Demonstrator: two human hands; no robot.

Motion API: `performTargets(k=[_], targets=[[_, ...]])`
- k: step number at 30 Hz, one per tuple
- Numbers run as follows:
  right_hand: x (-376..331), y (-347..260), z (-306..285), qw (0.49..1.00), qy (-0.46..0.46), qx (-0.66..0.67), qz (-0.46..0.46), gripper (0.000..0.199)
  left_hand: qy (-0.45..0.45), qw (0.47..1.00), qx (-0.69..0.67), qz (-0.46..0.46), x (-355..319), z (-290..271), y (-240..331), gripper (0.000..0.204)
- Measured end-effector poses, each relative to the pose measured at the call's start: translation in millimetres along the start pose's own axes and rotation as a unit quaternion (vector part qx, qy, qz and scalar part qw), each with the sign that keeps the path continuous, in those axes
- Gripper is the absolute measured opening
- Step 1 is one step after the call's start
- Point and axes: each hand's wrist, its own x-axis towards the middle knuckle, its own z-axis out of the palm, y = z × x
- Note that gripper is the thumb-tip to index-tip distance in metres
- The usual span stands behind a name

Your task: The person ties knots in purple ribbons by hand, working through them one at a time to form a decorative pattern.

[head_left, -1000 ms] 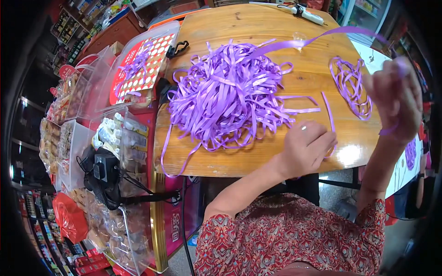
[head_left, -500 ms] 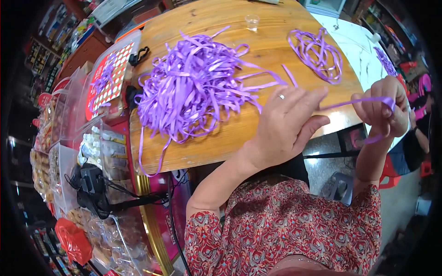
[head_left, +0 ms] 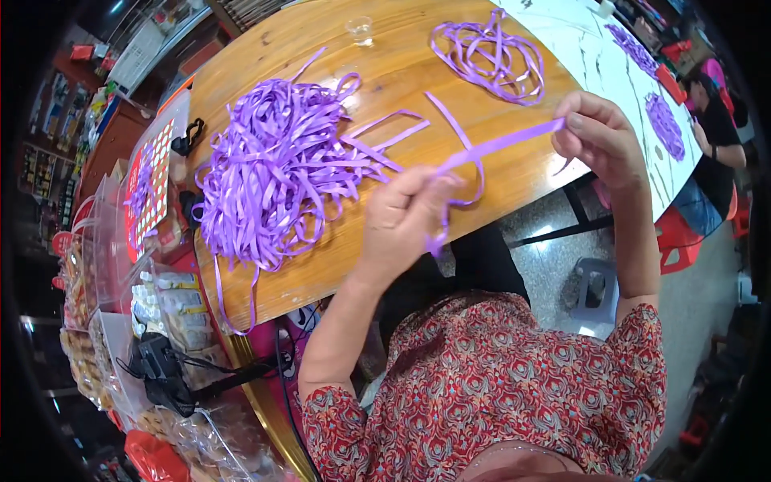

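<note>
A purple ribbon [head_left: 502,145] is stretched between my two hands above the table's near right edge. My left hand [head_left: 405,218] pinches one part of it, and a loose length dangles below those fingers. Farther right and a little higher, my right hand [head_left: 598,138] pinches the other part between thumb and fingers, with a short tail hanging beneath. Left of my hands lies a big tangled heap of purple ribbon [head_left: 277,173], with loose strands trailing toward my left hand. A smaller loose coil of purple ribbon [head_left: 490,60] rests on the far right of the table.
The wooden table [head_left: 393,80] carries a small clear cup [head_left: 360,30]. At left stand clear plastic boxes and packaged goods [head_left: 173,297], near a black device with cables [head_left: 161,365]. A white marbled table [head_left: 562,32] holds more ribbon; a person in black [head_left: 711,145] sits beside it.
My hands have moved left and drawn apart, so a longer stretch of ribbon shows between them. My left hand has turned and closed on it. The whole view has shifted somewhat.
</note>
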Motion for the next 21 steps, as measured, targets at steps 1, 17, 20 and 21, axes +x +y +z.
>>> performTargets(k=[1, 17, 20, 21], targets=[[2.3, 3.2, 8.1, 0.998, 0.053, -0.037, 0.006, 0.015, 0.032, 0.999, 0.004, -0.005, -1.6, -8.8, 3.4, 0.015], [32.6, 50.6, -17.1, 0.967, 0.036, -0.215, -0.130, 0.021, 0.153, 0.982, -0.102, 0.049, 20.0, -65.6, 22.5, 0.027], [32.5, 53.3, -15.6, 0.960, 0.021, -0.241, -0.143, 0.019, 0.160, 0.981, -0.099, 0.051, 20.5, -69.3, 21.1, 0.027], [33.0, 54.2, -14.6, 0.956, 0.008, -0.247, -0.157, 0.019, 0.159, 0.981, -0.095, 0.058, 20.8, -71.5, 21.4, 0.027]])
